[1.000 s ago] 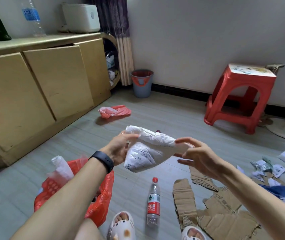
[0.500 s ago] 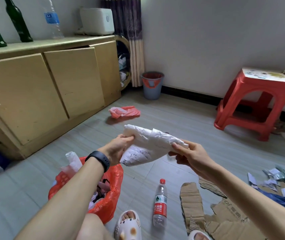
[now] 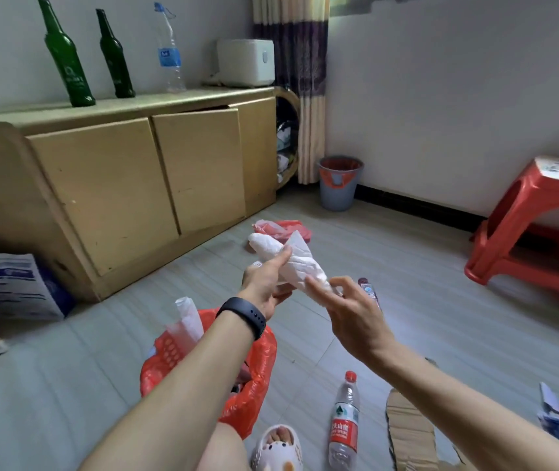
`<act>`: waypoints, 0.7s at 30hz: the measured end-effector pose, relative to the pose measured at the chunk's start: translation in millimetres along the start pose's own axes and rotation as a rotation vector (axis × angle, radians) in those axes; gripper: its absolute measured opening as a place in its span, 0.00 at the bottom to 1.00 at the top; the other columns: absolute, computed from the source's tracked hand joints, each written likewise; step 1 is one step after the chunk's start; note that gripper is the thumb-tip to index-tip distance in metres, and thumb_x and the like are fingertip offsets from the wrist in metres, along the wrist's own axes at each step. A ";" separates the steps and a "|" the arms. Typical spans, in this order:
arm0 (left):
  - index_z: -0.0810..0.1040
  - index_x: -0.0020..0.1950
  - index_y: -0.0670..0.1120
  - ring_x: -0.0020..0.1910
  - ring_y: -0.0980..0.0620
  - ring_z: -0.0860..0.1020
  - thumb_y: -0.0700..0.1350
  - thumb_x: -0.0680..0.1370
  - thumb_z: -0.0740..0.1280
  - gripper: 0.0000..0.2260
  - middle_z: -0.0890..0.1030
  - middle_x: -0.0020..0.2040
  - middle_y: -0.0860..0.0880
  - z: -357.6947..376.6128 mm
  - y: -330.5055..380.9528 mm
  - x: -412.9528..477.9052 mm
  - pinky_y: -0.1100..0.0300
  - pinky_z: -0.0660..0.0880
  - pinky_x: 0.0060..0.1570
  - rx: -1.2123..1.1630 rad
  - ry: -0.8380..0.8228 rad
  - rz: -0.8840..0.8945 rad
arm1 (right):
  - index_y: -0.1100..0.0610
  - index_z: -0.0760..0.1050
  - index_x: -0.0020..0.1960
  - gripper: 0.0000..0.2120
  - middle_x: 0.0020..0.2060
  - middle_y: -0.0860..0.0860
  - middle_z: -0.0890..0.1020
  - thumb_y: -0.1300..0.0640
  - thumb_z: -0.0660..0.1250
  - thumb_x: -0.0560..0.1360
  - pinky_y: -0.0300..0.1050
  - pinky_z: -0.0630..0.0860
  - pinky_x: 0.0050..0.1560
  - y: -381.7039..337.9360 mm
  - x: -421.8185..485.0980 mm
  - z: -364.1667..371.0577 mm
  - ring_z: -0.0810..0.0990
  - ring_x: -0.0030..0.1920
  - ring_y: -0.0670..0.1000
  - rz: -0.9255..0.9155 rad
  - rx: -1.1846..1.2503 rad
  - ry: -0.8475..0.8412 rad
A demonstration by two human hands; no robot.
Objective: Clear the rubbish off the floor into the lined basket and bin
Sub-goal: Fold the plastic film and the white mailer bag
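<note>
On the grey tiled floor (image 3: 407, 266), a long yellow cabinet (image 3: 118, 185) runs along the left wall and a red plastic stool (image 3: 543, 239) stands at the far right. A striped curtain (image 3: 291, 45) hangs in the far corner. A white sack (image 3: 6, 287) leans against the cabinet's near end; its blue print is too blurred to read. Close in on the left sits the basket (image 3: 254, 396) with its red liner, a piece of white plastic (image 3: 186, 321) sticking up out of it. The grey bin (image 3: 337, 195), also lined in red, stands far off by the curtain. Torn cardboard (image 3: 410, 433) lies near right. On the cabinet top are a white appliance (image 3: 247, 62), two green glass bottles (image 3: 65, 59) and a clear bottle (image 3: 169, 52) with a blue label that cannot be read. Between basket and bin, above the floor, both hands hold a crumpled white wrapper (image 3: 291, 263): the left hand (image 3: 264, 283) grips its middle with the thumb on top, and the right hand (image 3: 352, 314) pinches its near end with curled fingertips. A red plastic bag (image 3: 284, 229) lies on the floor just beyond. A water bottle (image 3: 344, 423) stands near the feet; its red label carries white Chinese characters under a green emblem. A black band (image 3: 242, 316) circles the left wrist.
</note>
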State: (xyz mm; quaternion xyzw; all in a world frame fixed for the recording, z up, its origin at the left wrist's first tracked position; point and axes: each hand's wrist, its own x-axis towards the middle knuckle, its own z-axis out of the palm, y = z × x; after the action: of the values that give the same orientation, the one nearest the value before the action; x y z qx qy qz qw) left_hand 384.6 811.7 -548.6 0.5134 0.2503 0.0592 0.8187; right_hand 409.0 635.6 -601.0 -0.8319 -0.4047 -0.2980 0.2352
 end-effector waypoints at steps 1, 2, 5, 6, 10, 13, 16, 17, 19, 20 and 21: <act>0.75 0.61 0.42 0.41 0.44 0.84 0.48 0.73 0.76 0.21 0.83 0.48 0.43 -5.9 -1.5 3.2 0.55 0.81 0.40 -0.013 0.053 0.013 | 0.49 0.78 0.67 0.30 0.48 0.58 0.80 0.72 0.72 0.70 0.51 0.79 0.32 -3.3 0.6 3.7 0.80 0.40 0.59 -0.053 -0.015 -0.039; 0.76 0.60 0.41 0.40 0.44 0.83 0.45 0.72 0.76 0.20 0.84 0.46 0.43 -13.8 -2.1 6.4 0.52 0.82 0.43 -0.024 0.089 0.012 | 0.48 0.77 0.68 0.32 0.50 0.58 0.79 0.73 0.71 0.70 0.52 0.80 0.33 -8.9 2.5 7.0 0.80 0.42 0.59 -0.086 -0.015 -0.092; 0.78 0.60 0.38 0.40 0.43 0.82 0.39 0.72 0.75 0.17 0.83 0.43 0.42 -42.8 2.1 12.4 0.50 0.82 0.44 -0.028 0.172 0.014 | 0.41 0.71 0.72 0.32 0.60 0.53 0.74 0.68 0.65 0.74 0.51 0.79 0.45 -33.5 9.1 16.3 0.79 0.48 0.54 0.029 0.156 -0.337; 0.78 0.59 0.36 0.40 0.42 0.82 0.38 0.72 0.74 0.17 0.83 0.44 0.41 -52.3 4.0 14.2 0.52 0.81 0.41 -0.019 0.197 0.031 | 0.40 0.70 0.72 0.31 0.63 0.50 0.71 0.65 0.65 0.74 0.47 0.79 0.49 -43.2 10.9 18.7 0.80 0.47 0.50 0.142 0.289 -0.414; 0.78 0.59 0.36 0.39 0.44 0.83 0.39 0.75 0.72 0.14 0.84 0.46 0.40 -85.6 1.1 13.7 0.57 0.79 0.37 -0.054 0.178 0.108 | 0.39 0.70 0.65 0.25 0.51 0.49 0.80 0.47 0.75 0.71 0.40 0.78 0.41 -83.0 17.8 32.4 0.81 0.37 0.43 0.546 0.816 -0.416; 0.80 0.57 0.41 0.39 0.47 0.84 0.40 0.77 0.69 0.09 0.85 0.45 0.43 -107.6 -19.6 10.0 0.59 0.79 0.36 -0.171 0.131 0.070 | 0.47 0.70 0.61 0.21 0.46 0.54 0.84 0.45 0.74 0.73 0.56 0.82 0.45 -89.7 24.9 48.1 0.84 0.39 0.53 0.854 0.890 -0.314; 0.79 0.54 0.43 0.32 0.52 0.79 0.43 0.76 0.71 0.08 0.82 0.36 0.48 -136.3 -60.2 3.9 0.63 0.70 0.29 -0.069 0.237 -0.111 | 0.49 0.78 0.59 0.16 0.49 0.51 0.84 0.45 0.72 0.74 0.53 0.80 0.51 -77.1 23.5 64.7 0.84 0.46 0.56 0.793 0.609 -0.403; 0.79 0.52 0.43 0.32 0.51 0.78 0.44 0.75 0.72 0.09 0.81 0.35 0.47 -148.0 -76.7 1.6 0.63 0.70 0.30 -0.010 0.262 -0.202 | 0.48 0.79 0.58 0.15 0.48 0.50 0.85 0.44 0.72 0.75 0.47 0.78 0.50 -73.8 20.2 70.8 0.84 0.46 0.55 0.708 0.506 -0.481; 0.81 0.51 0.42 0.37 0.48 0.80 0.47 0.74 0.72 0.10 0.84 0.38 0.44 -160.7 -98.9 -3.5 0.60 0.72 0.34 0.119 0.243 -0.367 | 0.46 0.80 0.57 0.12 0.47 0.49 0.85 0.47 0.71 0.75 0.42 0.74 0.44 -67.9 14.3 79.7 0.83 0.46 0.54 0.579 0.325 -0.602; 0.81 0.52 0.43 0.40 0.47 0.81 0.48 0.74 0.72 0.11 0.85 0.42 0.44 -170.5 -107.5 -2.9 0.59 0.74 0.37 0.166 0.210 -0.420 | 0.46 0.80 0.57 0.11 0.48 0.50 0.86 0.48 0.70 0.75 0.41 0.73 0.42 -68.4 13.2 90.2 0.83 0.47 0.55 0.519 0.256 -0.647; 0.82 0.54 0.44 0.41 0.47 0.82 0.48 0.74 0.71 0.11 0.86 0.45 0.45 -175.7 -112.8 -0.8 0.60 0.74 0.37 0.223 0.164 -0.446 | 0.45 0.80 0.57 0.11 0.48 0.51 0.86 0.50 0.68 0.76 0.42 0.72 0.41 -67.2 12.7 97.3 0.82 0.47 0.56 0.454 0.178 -0.670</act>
State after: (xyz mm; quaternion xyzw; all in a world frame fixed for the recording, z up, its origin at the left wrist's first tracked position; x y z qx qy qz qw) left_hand 283.1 901.4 -707.5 0.5262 0.4279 -0.1090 0.7267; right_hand 390.4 741.6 -651.4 -0.9274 -0.2895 0.0849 0.2211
